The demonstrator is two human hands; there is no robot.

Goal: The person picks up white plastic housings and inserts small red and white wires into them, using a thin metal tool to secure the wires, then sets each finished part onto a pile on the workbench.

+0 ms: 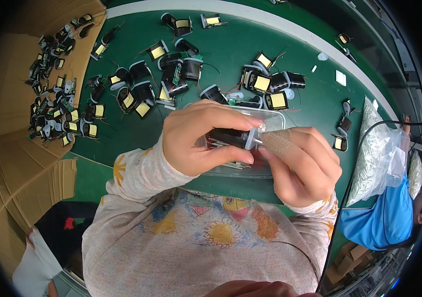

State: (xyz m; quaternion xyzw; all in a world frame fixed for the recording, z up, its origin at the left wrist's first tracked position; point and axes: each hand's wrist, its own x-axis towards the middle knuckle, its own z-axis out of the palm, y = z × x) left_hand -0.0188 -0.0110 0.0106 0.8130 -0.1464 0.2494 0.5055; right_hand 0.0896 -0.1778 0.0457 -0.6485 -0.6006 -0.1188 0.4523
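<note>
Far left of the green mat [122, 143], creased brown cardboard [8, 148], its matte surface strewn with a dense scatter of small black parts with yellow faces [52, 106]. Further in, on the smooth green mat itself, looser clusters of the same coil parts [171, 74]: squat black bodies, glossy tape wraps, square yellow patches, thin red and black wires trailing out. Just above the mat's near edge, left hand [198, 138], fingers curled together and clamped around a dark cylindrical part [230, 137], thumb underneath, fingertips over the top. Directly behind and below the held part, a clear plastic tray [270, 116], thin-walled, rectangular with rounded corners, resting on the mat. At the right end of the dark part, a pale translucent cap [253, 139], pinched between thumb and forefinger of the right hand [300, 166]; forefinger wrapped in tan woven bandage [276, 141], remaining fingers folded toward the palm. Both forearms in soft pale knit sleeves [136, 173] printed with flowers and triangles. On the mat beyond the tray, a second cluster of black-and-yellow parts [270, 84]. Along the mat's far side, a curved white strip [270, 22]. Past the mat's right edge, a crinkled clear plastic bag [384, 153], a black cable [364, 143] arcing over it, and another person's blue sleeve [384, 218].
</note>
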